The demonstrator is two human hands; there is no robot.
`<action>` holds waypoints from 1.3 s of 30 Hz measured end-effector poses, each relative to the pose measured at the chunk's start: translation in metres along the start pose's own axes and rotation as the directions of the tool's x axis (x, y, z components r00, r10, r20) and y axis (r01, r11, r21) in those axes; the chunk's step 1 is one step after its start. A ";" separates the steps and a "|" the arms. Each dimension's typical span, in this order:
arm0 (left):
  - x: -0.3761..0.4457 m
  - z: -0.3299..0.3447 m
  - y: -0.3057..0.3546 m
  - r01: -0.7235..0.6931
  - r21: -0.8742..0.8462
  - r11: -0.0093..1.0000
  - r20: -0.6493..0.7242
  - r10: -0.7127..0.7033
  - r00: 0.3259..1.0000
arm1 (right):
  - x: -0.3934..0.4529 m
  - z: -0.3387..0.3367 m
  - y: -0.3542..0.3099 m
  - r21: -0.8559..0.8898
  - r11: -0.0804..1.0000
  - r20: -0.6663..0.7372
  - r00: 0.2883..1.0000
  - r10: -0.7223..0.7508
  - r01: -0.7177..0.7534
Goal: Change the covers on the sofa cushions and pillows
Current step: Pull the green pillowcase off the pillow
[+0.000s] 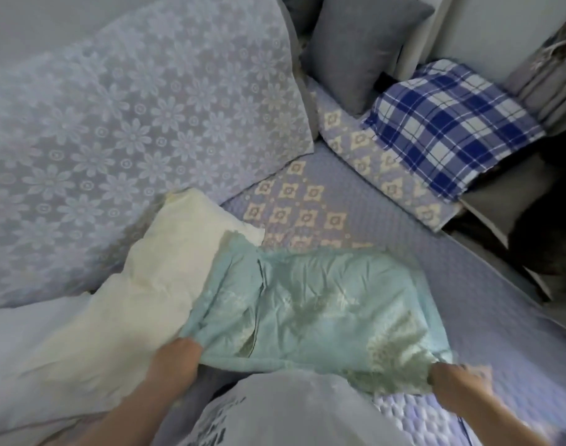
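Two hands grip the near edge of a crumpled pale-green patterned pillow cover [317, 313], which lies on the lilac quilted sofa seat [468, 284]. The left hand [175, 355] bunches the cover's near-left corner in curled fingers; the right hand [449, 383] pinches its near-right corner. A cream uncovered pillow [166, 268] lies just left of the cover, partly under its left edge. Beyond the cover, a large back cushion draped in white floral lace [130, 123] leans up. Further right of the cover sit a plain grey cushion [362, 49] and a blue-and-white checked pillow [449, 127].
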State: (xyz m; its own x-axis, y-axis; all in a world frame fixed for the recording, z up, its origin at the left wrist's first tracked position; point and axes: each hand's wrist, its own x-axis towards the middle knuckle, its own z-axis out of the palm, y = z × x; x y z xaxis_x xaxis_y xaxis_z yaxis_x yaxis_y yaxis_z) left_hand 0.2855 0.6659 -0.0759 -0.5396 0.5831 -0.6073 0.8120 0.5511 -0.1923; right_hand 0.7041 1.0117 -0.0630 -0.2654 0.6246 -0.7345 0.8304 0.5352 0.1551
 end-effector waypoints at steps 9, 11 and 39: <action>-0.055 -0.074 0.039 -0.443 -0.124 0.888 -0.556 0.308 0.772 | 0.014 -0.079 -0.190 0.406 0.788 -0.015 0.865 -0.502 0.464; -0.071 -0.089 0.041 -0.474 -0.104 0.874 -0.567 0.340 0.750 | 0.002 -0.086 -0.240 0.409 0.703 -0.009 0.773 -0.634 0.582; -0.067 -0.148 0.047 -0.346 -0.464 0.815 -0.503 0.078 0.860 | -0.019 -0.016 -0.263 0.398 0.655 -0.110 0.742 -0.662 0.643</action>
State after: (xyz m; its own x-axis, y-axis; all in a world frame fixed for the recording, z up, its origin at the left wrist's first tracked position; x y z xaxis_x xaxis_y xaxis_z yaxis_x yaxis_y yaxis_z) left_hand 0.3273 0.7407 0.0699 -0.5128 0.8454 -0.1495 0.7453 0.5248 0.4114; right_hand 0.4830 0.8682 -0.0789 -0.8001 0.1717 -0.5748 0.5679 0.5254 -0.6336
